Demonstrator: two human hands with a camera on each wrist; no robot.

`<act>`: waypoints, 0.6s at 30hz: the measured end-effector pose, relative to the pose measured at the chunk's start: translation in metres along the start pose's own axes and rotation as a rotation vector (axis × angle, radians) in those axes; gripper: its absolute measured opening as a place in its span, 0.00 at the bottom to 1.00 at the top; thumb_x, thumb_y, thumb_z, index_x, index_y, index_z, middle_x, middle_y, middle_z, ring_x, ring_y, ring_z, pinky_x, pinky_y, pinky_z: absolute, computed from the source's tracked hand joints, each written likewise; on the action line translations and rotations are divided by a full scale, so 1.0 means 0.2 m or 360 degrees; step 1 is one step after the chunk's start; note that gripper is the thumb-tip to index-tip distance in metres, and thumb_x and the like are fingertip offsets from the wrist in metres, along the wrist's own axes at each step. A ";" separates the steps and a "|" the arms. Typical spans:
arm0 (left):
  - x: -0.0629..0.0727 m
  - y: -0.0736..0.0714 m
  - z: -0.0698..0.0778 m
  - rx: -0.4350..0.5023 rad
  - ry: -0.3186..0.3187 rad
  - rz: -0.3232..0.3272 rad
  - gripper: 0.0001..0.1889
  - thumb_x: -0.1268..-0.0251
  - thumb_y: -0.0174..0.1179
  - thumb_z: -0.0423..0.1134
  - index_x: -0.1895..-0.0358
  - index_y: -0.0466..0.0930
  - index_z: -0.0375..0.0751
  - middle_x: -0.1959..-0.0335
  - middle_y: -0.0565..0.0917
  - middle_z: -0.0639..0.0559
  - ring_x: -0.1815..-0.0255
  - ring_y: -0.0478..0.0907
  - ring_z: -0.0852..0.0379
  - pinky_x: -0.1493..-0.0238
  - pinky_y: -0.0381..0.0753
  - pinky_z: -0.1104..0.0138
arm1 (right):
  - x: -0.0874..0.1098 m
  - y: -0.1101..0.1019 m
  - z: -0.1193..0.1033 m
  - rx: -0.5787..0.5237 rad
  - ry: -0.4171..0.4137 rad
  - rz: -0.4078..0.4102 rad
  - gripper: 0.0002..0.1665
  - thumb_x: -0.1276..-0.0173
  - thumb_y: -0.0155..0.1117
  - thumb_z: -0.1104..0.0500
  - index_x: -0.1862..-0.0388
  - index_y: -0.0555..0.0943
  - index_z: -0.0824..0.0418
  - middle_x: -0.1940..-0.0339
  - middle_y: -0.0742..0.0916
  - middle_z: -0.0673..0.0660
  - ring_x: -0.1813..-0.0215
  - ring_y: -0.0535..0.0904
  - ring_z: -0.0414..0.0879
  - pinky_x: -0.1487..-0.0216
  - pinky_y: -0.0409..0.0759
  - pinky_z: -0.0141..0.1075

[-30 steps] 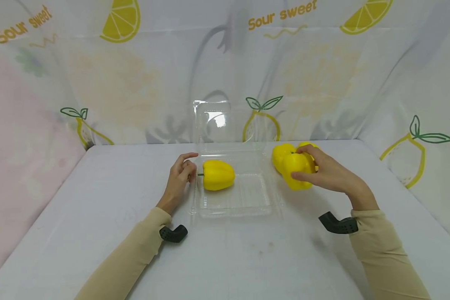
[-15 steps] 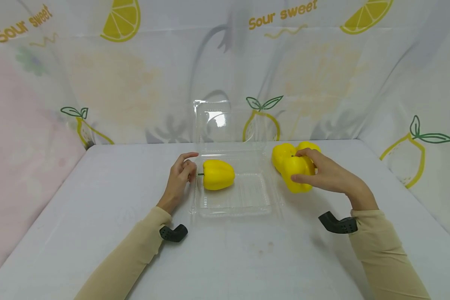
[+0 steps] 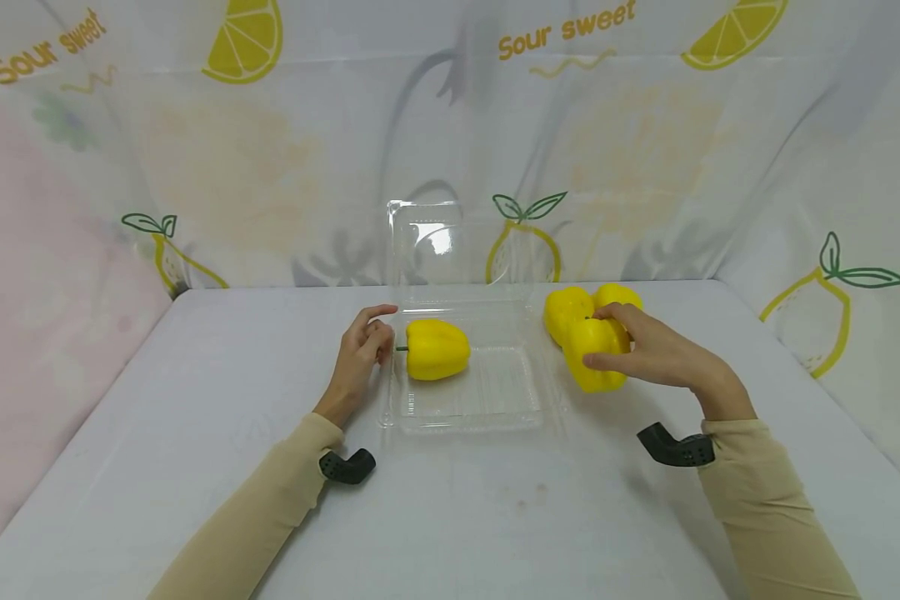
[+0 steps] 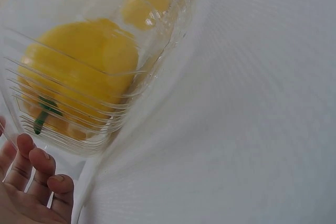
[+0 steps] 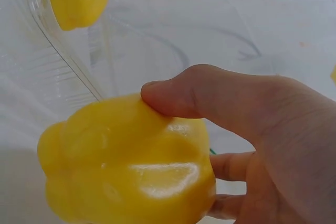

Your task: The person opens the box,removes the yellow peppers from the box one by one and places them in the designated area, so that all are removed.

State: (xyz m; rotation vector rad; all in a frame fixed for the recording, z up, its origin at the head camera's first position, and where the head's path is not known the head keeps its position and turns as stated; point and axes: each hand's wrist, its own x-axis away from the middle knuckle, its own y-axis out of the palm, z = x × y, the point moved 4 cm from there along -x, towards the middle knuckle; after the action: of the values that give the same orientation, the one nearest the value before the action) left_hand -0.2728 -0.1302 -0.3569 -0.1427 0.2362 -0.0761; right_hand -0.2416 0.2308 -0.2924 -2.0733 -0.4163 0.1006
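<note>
My right hand [image 3: 656, 346] grips a yellow bell pepper [image 3: 592, 367] to the right of a clear plastic clamshell box [image 3: 495, 425]. In the right wrist view, the thumb lies on that held pepper [image 5: 121, 166], with other fingers by its stem end. Another yellow bell pepper [image 3: 437, 350] lies on its side at the box's left, its green stem pointing left. My left hand [image 3: 360, 350] rests at the box's left edge, index finger extended to the rim and the other fingers loosely bent. The left wrist view shows its fingertips [image 4: 39, 161] beside the clear wall.
Two more yellow bell peppers, one at left [image 3: 566, 312] and one at right [image 3: 618, 293], stand just behind the held one. The box's lid [image 3: 435, 250] stands raised at the back, before a printed cloth backdrop [image 3: 330, 167]. White cloth covers the table [image 3: 450, 517].
The held pepper has shifted slightly down and toward me, showing more of the pepper behind it at right. My left hand and the box have stayed put.
</note>
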 end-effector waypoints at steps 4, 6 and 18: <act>0.00 0.00 0.00 -0.0004 0.0003 -0.0003 0.18 0.30 0.43 0.32 0.39 0.67 0.33 0.76 0.69 0.42 0.77 0.64 0.48 0.72 0.67 0.66 | 0.00 0.00 0.00 0.0004 -0.0008 0.0005 0.42 0.39 0.63 0.41 0.35 0.62 0.63 0.38 0.71 0.64 0.43 0.69 0.57 0.43 0.69 0.52; 0.00 0.00 0.00 -0.0002 0.0007 -0.0004 0.18 0.30 0.43 0.32 0.39 0.67 0.33 0.76 0.69 0.42 0.77 0.64 0.47 0.72 0.67 0.66 | 0.00 0.00 0.00 0.0007 -0.0013 0.0008 0.42 0.39 0.63 0.42 0.35 0.62 0.64 0.38 0.71 0.64 0.43 0.68 0.57 0.43 0.68 0.52; 0.00 0.00 0.01 -0.0013 0.0017 -0.0005 0.18 0.30 0.43 0.31 0.39 0.67 0.32 0.76 0.69 0.42 0.76 0.64 0.45 0.72 0.67 0.66 | -0.01 0.01 0.02 0.0011 -0.0007 -0.0052 0.41 0.39 0.63 0.42 0.36 0.61 0.62 0.39 0.71 0.64 0.43 0.68 0.56 0.44 0.68 0.51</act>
State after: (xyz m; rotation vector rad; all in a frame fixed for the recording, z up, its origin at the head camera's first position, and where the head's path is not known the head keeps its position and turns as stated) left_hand -0.2728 -0.1301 -0.3557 -0.1511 0.2470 -0.0792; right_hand -0.2436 0.2317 -0.2970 -2.0592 -0.4517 0.0866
